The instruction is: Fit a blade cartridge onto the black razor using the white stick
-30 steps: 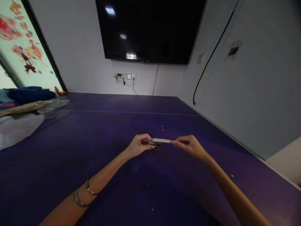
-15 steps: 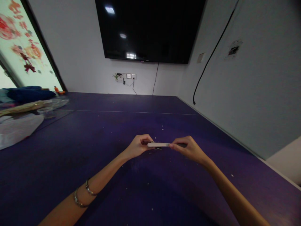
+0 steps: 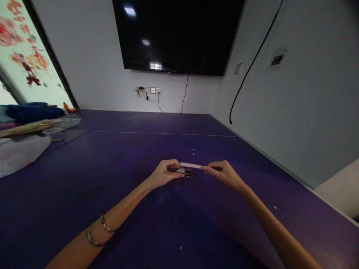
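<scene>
In the head view, my right hand [image 3: 224, 173] pinches one end of a slim, flat white stick [image 3: 192, 165], whose far end reaches left to the fingers of my other hand. My left hand [image 3: 165, 173] is closed in a pinch around a small dark piece with a shiny metal-like part [image 3: 187, 173], just under the stick's tip. What exactly the small piece is stays too small to make out. Whether stick and piece touch, I cannot tell. Both hands are over a dark purple surface [image 3: 117, 209]. Two bracelets sit on my left forearm.
Small white bits are scattered on the purple surface. To the left lie a folded blue cloth [image 3: 35, 112] and plastic bags [image 3: 24, 153]. A black cable [image 3: 246, 74] hangs along the right wall. A large television [image 3: 179, 33] is mounted ahead above wall sockets [image 3: 153, 90].
The white stick's left end has risen and tilted away from the small dark piece, which shows more now. My hands have stayed almost in place.
</scene>
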Tool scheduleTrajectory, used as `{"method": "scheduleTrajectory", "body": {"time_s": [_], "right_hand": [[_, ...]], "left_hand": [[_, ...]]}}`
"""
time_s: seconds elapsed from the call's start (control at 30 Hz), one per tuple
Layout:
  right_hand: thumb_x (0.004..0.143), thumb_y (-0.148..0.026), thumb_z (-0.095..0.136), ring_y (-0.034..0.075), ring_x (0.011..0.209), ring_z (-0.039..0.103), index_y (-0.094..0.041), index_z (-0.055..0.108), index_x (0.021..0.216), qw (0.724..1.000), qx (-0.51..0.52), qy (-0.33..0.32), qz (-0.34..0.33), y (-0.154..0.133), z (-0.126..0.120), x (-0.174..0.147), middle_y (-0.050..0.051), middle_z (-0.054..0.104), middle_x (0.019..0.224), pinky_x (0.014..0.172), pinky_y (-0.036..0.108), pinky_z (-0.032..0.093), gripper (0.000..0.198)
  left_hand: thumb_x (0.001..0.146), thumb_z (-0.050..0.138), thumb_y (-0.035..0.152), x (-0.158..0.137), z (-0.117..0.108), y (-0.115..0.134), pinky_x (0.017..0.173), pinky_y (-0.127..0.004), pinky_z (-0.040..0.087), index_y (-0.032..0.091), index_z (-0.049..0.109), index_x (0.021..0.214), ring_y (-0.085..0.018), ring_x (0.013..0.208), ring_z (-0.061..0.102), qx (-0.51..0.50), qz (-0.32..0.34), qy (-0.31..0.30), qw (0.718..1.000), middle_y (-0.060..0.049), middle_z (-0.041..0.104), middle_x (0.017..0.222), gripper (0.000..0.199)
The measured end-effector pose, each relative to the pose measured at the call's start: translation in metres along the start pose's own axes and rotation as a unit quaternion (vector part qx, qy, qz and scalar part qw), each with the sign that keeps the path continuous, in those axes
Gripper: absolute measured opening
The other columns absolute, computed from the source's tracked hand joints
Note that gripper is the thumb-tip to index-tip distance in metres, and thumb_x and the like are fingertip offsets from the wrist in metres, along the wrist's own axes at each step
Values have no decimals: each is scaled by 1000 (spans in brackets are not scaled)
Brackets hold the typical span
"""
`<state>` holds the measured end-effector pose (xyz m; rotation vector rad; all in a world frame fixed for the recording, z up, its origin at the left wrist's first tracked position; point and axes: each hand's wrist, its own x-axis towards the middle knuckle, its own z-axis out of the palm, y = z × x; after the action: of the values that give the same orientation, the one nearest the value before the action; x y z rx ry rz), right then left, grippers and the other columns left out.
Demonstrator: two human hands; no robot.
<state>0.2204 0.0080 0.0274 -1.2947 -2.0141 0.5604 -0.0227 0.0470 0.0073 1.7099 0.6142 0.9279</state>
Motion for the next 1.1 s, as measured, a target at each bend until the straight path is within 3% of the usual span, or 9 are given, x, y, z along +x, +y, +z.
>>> {"method": "scheduleTrajectory", "body": {"time_s": [0.1,0.23,0.37,0.47,0.67,0.77,0.87,1.1], "right_hand": [[80,-50,52,8,48,35,-14,66,61,997,47,42,49,16,1,3,-2,43,49,47,23,24,43],[80,-53,51,6,41,29,-13,65,66,968,208,98,99,23,11,7,-5,35,44,42,23,19,45],[78,-52,54,3,36,19,-13,62,73,889,427,82,139,10,31,9,-8,34,45,37,21,11,40],[78,-48,57,1,34,17,-14,61,79,829,530,45,171,-6,46,7,-9,35,46,36,20,8,34],[77,-35,59,1,33,12,-14,60,94,751,615,6,241,-28,66,0,-12,28,42,34,17,7,27],[78,-33,58,2,33,11,-14,59,95,739,632,18,233,-33,73,-4,-13,24,41,34,17,7,26],[78,-35,57,2,33,12,-15,59,94,732,642,41,223,-35,78,-6,-13,25,41,34,18,8,26],[81,-37,54,3,35,11,-15,55,78,670,703,28,237,-42,86,-5,-12,19,42,35,16,10,22]], "left_hand": [[64,73,21,-2,0,2,66,-27,47,13,58,69,-13,68,62,-3,1,6,1000,-4,67,71,18],[67,70,24,-3,1,0,47,-21,42,13,57,71,-11,55,58,-34,-5,47,998,-5,67,71,18],[74,63,30,-1,2,-11,33,-17,30,16,51,80,-7,35,47,-98,-12,113,989,-1,65,62,19],[76,59,32,0,3,-19,29,-16,19,18,51,85,-3,27,33,-115,-26,162,980,5,56,49,19],[80,49,38,3,3,-26,35,-17,22,13,60,89,-4,35,28,-147,-17,161,976,7,41,48,29],[83,42,46,5,4,-28,41,-19,28,12,61,88,-6,41,34,-148,-17,163,975,5,42,53,40],[82,47,46,6,7,-28,46,-19,32,14,59,85,-7,49,40,-130,-28,173,976,4,45,60,34],[77,55,49,4,11,-27,48,-19,32,16,55,80,-8,51,42,-97,-23,173,980,4,46,61,34]]}}
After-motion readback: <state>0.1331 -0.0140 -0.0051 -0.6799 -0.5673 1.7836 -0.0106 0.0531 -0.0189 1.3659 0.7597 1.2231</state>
